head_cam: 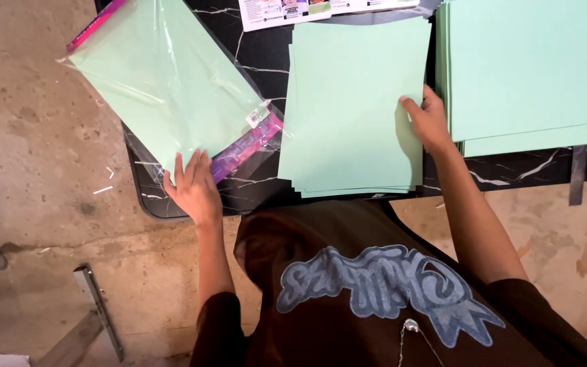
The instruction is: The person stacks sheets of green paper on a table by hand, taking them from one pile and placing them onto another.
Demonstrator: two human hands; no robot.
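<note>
Left hand [195, 187] flat, fingers spread, pressing the near corner of the plastic paper pack [168, 81]; long side slanting up and away to the left. Right hand [429, 122] open, fingertips on the right edge of the middle green stack [351, 102], nearest it.

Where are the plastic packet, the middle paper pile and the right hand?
plastic packet [164, 81], head view, middle of its clear wrap
middle paper pile [348, 109], head view, top sheet
right hand [429, 122], head view, back of hand

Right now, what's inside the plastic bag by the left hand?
The bag holds mint green paper and a purple-pink card strip. How many sheets cannot be seen; the top one covers the rest. The left hand rests on its corner.
</note>
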